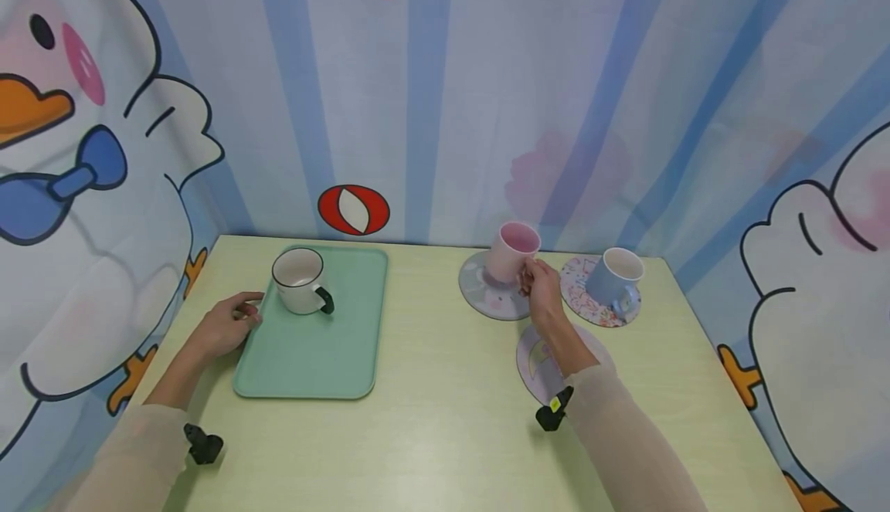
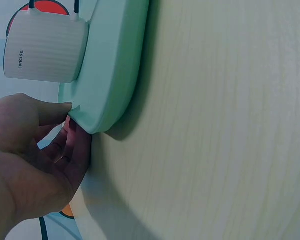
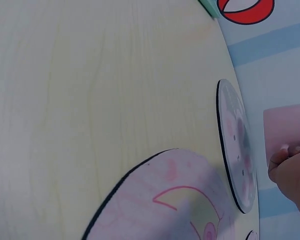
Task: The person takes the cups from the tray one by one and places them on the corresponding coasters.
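Observation:
My left hand [image 1: 224, 325] pinches the left rim of a mint-green tray [image 1: 334, 357], thumb above and fingers below. On the tray, near its far left, stands a white mug [image 1: 295, 284] with a dark handle; the left wrist view shows "concise" printed on it. My right hand [image 1: 544, 292] holds a pink mug [image 1: 513, 253] at its handle side; the handle itself is hidden by the fingers. In the right wrist view the pink mug [image 3: 287, 127] hangs upright, apart from the round grey coaster [image 3: 237, 150].
Right of the pink mug, a blue mug [image 1: 612, 280] stands on a floral round coaster [image 1: 580, 311]. A lilac coaster [image 1: 531, 365] lies nearer, partly under my right forearm. A patterned curtain [image 1: 431, 110] hangs behind the pale wooden table [image 1: 445, 435].

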The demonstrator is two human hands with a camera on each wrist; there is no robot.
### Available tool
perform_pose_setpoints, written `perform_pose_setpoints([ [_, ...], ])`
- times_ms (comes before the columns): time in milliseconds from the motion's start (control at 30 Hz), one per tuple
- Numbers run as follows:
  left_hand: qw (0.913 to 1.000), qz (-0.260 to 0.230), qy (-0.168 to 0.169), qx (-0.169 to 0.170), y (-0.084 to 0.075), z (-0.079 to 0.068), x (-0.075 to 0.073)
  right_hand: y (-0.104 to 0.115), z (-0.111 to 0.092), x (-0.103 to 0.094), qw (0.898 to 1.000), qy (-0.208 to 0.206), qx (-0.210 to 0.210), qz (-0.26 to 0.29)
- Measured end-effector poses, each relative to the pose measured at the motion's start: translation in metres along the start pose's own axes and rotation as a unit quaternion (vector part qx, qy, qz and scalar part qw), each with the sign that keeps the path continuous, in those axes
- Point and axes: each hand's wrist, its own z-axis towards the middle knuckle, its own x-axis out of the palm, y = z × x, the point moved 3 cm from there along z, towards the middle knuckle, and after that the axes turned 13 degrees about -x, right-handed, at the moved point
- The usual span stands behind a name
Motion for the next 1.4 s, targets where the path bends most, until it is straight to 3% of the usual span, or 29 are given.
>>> perform_pose_setpoints([
  [400,0.9999,-0.001,-0.001,0.014,0.000,0.000,-0.001,-0.011,-0.002,-0.005,1.000,-0.006,-0.006,-0.018],
  [1033,1.0000,0.008,-0.002,0.001,0.001,0.002,0.000,-0.019,-0.008,-0.004,0.999,-0.008,0.036,-0.038],
  [1400,0.9999,0.009,-0.007,0.003,0.002,0.002,0.001,-0.019,-0.010,0.000,0.998,0.002,0.033,-0.053],
])
